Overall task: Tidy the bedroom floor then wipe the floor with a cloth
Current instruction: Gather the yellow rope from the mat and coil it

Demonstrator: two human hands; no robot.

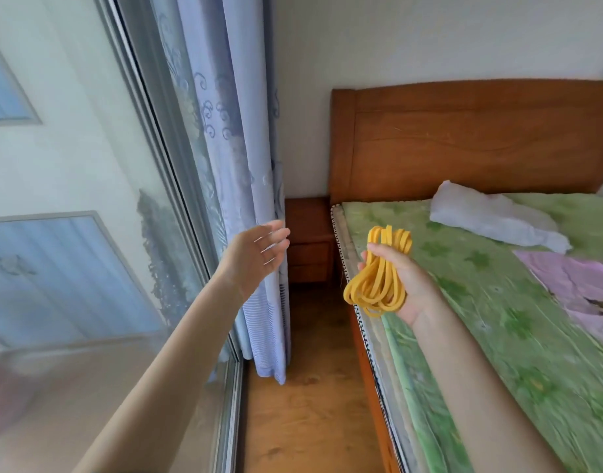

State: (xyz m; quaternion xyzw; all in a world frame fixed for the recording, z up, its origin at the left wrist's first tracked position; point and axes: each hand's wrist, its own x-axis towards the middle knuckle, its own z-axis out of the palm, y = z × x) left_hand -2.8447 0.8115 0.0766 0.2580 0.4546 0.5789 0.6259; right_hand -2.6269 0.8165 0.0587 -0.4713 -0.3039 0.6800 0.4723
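Observation:
My right hand [400,278] grips a coiled bundle of flat yellow cord [378,274], held up over the left edge of the bed. My left hand [259,254] is raised with its fingers spread and relaxed, close to the edge of the blue curtain [238,186]; I cannot tell whether it touches the fabric. A strip of wooden floor [310,387] runs between the glass door and the bed. No cloth for wiping is in view.
A wooden bed with a tall headboard [464,138] fills the right side, covered by a green sheet [498,319], a white bundle [491,216] and a pink cover [580,285]. A wooden nightstand [308,240] stands in the corner. The sliding glass door [88,233] is on the left.

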